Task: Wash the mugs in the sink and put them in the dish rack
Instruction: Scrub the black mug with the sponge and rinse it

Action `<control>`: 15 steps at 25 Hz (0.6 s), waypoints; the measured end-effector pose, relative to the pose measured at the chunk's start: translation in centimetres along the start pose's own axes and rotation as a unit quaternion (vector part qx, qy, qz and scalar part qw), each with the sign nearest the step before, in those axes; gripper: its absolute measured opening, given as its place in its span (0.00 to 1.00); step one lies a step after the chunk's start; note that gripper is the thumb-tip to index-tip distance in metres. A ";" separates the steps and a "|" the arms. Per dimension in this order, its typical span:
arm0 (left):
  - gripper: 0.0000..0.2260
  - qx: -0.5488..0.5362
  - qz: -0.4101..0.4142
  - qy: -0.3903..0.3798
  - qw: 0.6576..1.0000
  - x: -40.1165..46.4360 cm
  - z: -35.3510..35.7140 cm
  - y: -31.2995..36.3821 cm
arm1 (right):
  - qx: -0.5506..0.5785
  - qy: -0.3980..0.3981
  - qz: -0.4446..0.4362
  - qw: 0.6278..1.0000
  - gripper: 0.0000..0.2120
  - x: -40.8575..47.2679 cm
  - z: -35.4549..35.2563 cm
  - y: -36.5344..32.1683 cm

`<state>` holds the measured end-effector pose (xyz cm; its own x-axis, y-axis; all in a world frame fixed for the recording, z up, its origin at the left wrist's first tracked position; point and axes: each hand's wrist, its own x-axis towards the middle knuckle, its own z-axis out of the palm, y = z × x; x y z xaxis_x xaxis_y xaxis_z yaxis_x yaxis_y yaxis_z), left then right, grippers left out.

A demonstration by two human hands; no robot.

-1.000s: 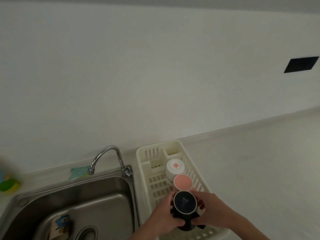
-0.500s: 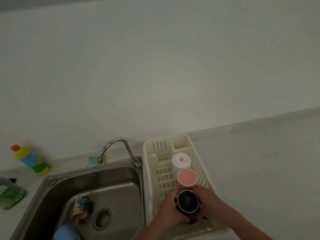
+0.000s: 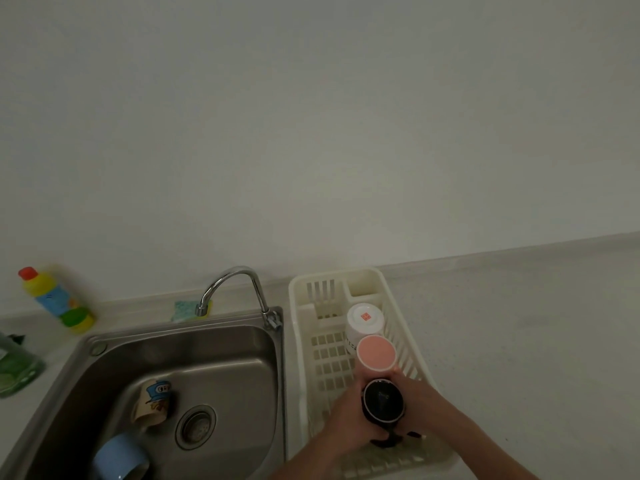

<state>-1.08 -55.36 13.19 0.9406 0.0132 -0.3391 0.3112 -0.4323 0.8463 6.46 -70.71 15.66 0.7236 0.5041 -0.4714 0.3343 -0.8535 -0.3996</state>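
Both hands, left hand (image 3: 346,415) and right hand (image 3: 420,405), gripped the upside-down black mug (image 3: 383,405) in the dish rack (image 3: 298,341), just beside the pink mug (image 3: 376,351); cartoon mug (image 3: 152,403) lay in the sink (image 3: 214,351).

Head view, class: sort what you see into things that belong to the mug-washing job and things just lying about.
Job: black mug held by left hand and right hand; pink mug; white mug; cartoon mug; blue mug; sink; dish rack; tap.

Lying about: yellow bottle; green bottle; sponge.

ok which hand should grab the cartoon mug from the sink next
Left. The left hand is on the black mug's sink side, nearer the cartoon mug; the right hand is farther.
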 end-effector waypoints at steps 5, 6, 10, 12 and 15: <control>0.42 0.021 -0.003 -0.012 1.000 0.4 -0.2 -0.1 | -0.030 -0.010 0.019 0.999 0.49 -0.2 -0.5 -0.4; 0.42 0.020 -0.002 -0.013 1.000 0.4 -0.1 0.0 | -0.035 -0.014 0.023 0.999 0.49 -0.3 -0.7 -0.5; 0.42 0.020 0.002 -0.003 1.000 0.3 0.2 -0.2 | -0.038 -0.026 0.022 0.999 0.48 -0.4 -1.0 -0.5; 0.41 0.038 -0.001 -0.004 0.999 0.3 0.1 0.1 | -0.037 -0.032 0.023 0.999 0.46 -0.5 -1.2 -0.6; 0.42 0.058 -0.009 -0.016 0.998 0.1 -0.1 0.3 | -0.046 -0.037 0.012 0.998 0.42 -0.6 -1.4 -0.8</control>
<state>-0.89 -55.41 13.41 0.9295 -0.0053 -0.3688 0.3094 -0.5334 0.7872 6.60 -70.47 17.32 0.6874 0.4883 -0.5377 0.3730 -0.8725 -0.3156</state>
